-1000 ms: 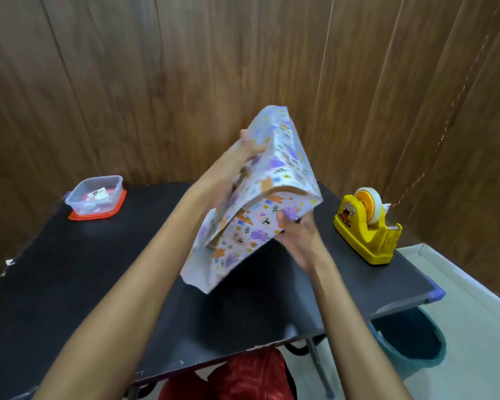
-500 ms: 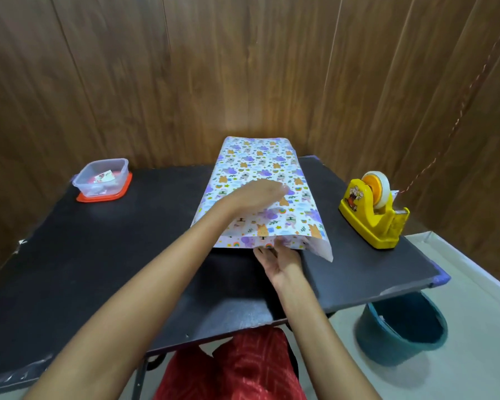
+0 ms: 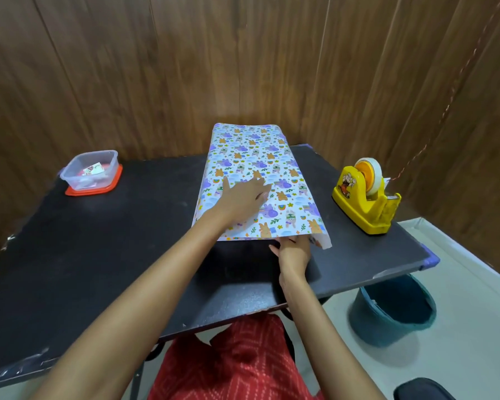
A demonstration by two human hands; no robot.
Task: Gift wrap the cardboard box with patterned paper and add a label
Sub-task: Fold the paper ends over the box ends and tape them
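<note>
Black desk (image 3: 98,255) bears patterned paper (image 3: 260,157); left hand (image 3: 243,197) flat atop it, right hand (image 3: 293,254) with fingers hidden under its edge, grip unclear.

Bare forearms; red patterned garment (image 3: 237,368) over lap.

Paper (image 3: 259,174) between container (image 3: 91,173) and dispenser (image 3: 365,194)

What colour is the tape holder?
The tape holder is bright yellow, clearest in the head view.
</note>
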